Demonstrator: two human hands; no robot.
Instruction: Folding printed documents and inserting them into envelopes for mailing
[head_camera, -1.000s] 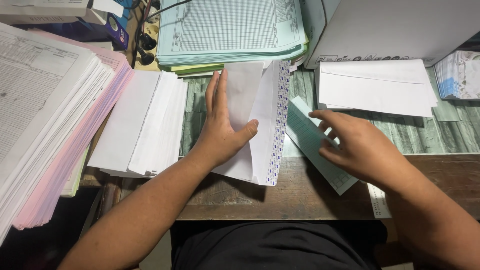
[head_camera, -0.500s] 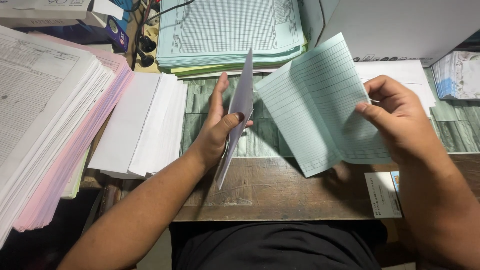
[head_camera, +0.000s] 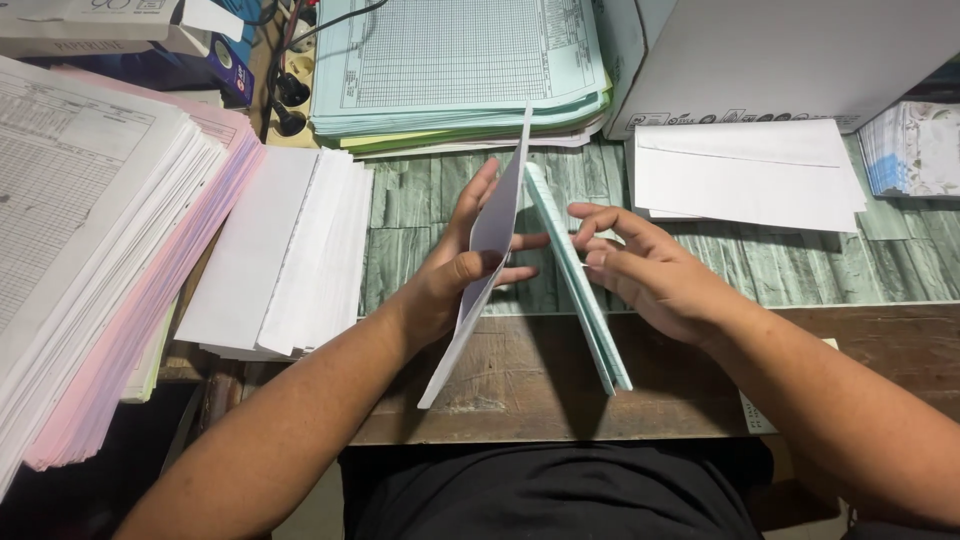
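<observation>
You have a white envelope (head_camera: 487, 262) standing on edge above the desk (head_camera: 520, 395) — seen almost edge-on, it runs as a long thin slant from its far top corner near the green stacks down to a near corner over the brown wooden front strip. Your left hand (head_camera: 462, 270) pinches it about midway, thumb on the right face. Just beside it, a folded pale green form (head_camera: 578, 275) with ruled lines also stands edge-on, tilting the other way — close to the envelope at the top, apart at the bottom. Your right hand (head_camera: 650, 268) holds it with fingertips on its upper part
</observation>
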